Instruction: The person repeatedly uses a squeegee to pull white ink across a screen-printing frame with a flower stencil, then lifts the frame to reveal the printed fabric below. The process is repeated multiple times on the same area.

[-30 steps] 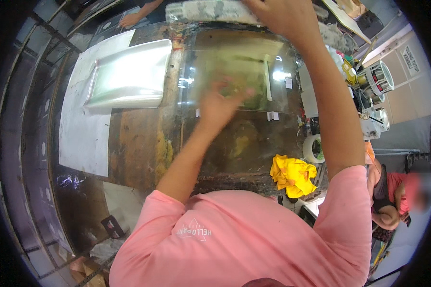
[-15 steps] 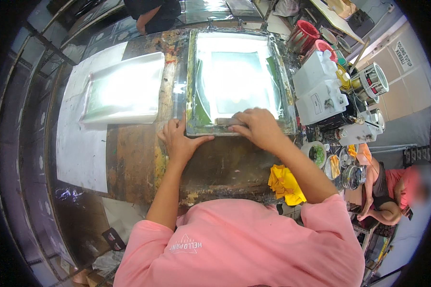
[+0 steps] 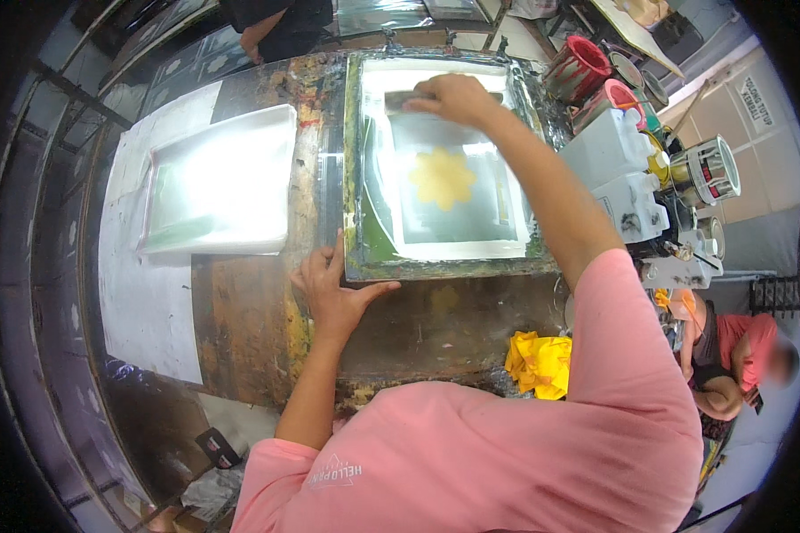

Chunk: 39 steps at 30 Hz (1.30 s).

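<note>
My right hand (image 3: 453, 98) is closed around a squeegee (image 3: 402, 101) at the far end of a printing screen (image 3: 542, 264). The screen lies flat on the workbench, its mesh bordered by white tape and green coating. A yellow flower shape (image 3: 443, 178) shows in the middle of the mesh. My left hand (image 3: 332, 289) rests at the screen's near left corner, thumb stretched along the near edge and forefinger pointing up the left side; it grips nothing. To the left lies a stack of clear, shiny plastic sheets (image 3: 222, 182).
White paper (image 3: 142, 311) covers the left part of the stained workbench (image 3: 249, 329). A crumpled yellow cloth (image 3: 540, 364) lies at the near right. Paint cans (image 3: 578, 67) and white jerrycans (image 3: 604, 151) crowd the right. One person (image 3: 280, 27) stands beyond the bench; another (image 3: 738, 355) sits at the right.
My right hand has pushed the squeegee from the screen's near end to its far end. The yellow flower shape now shows. My left hand remains at the corner.
</note>
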### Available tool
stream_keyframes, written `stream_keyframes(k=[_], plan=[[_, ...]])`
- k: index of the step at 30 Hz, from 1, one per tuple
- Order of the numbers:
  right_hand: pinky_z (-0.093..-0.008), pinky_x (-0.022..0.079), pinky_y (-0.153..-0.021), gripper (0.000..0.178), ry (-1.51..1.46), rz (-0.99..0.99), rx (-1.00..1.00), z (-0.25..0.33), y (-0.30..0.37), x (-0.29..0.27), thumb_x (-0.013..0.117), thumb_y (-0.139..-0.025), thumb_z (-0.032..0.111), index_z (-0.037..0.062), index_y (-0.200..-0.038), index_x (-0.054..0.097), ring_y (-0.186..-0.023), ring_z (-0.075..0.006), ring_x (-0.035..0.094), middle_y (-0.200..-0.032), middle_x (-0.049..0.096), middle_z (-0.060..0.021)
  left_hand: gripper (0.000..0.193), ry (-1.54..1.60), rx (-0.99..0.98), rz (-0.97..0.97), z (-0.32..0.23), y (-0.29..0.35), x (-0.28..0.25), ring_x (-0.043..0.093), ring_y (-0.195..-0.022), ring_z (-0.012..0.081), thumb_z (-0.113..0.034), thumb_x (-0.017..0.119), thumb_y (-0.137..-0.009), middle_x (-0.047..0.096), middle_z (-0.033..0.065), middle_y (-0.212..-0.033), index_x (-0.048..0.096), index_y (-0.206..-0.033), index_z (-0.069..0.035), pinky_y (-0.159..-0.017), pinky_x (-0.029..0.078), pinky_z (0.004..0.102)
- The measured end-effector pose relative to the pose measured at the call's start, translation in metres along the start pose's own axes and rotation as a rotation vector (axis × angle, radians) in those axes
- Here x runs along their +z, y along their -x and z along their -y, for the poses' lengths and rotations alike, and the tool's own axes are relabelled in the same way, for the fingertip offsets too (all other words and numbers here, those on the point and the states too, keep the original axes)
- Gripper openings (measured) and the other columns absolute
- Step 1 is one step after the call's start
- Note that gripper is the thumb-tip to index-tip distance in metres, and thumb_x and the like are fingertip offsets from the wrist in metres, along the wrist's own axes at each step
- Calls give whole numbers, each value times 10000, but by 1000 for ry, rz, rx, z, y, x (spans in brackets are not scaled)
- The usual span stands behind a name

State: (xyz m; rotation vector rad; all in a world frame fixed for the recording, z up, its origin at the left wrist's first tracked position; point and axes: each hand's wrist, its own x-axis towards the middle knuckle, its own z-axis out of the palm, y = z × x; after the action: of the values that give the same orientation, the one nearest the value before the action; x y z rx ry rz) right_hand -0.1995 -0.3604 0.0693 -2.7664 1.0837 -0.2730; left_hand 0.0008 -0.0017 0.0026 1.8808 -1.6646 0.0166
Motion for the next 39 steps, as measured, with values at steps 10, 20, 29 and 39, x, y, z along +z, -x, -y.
stream_keyframes(k=[10, 20, 29, 39], plan=[[-511, 600, -764, 427, 119, -242, 11, 47, 74, 30, 615, -996, 581, 208, -1160, 744, -1010, -326, 701, -1056, 708, -100, 1198, 139, -33, 6, 2, 4, 4, 502, -797, 237, -699, 901, -626, 588, 63, -797, 542, -1556, -35, -850, 370, 400], [-480, 574, -780, 381, 48, -168, 41, 174, 218, -36, 686, -970, 432, 60, -1045, 647, -937, -339, 670, -991, 667, -131, 1065, 482, -113, -18, -20, -5, -11, 611, -954, 253, -493, 967, -730, 726, 166, -1071, 520, -1543, 31, -935, 484, 389], [-481, 431, -872, 335, 322, -742, -71, 168, 149, -136, 693, -937, 420, 86, -946, 706, -868, -285, 674, -834, 677, -88, 1078, 840, -79, -238, -65, -77, -58, 598, -1206, 283, -425, 878, -888, 608, 227, -1363, 290, -1641, 74, -1057, 470, 395], [-524, 483, -851, 515, 191, -689, -39, 147, 92, -210, 595, -968, 484, 12, -835, 753, -809, -369, 724, -776, 728, -213, 1078, -360, -61, 382, -39, -1, -11, 185, -1631, 386, -740, 621, -942, 283, 293, -1708, 300, -1668, -11, -1256, -46, 693]])
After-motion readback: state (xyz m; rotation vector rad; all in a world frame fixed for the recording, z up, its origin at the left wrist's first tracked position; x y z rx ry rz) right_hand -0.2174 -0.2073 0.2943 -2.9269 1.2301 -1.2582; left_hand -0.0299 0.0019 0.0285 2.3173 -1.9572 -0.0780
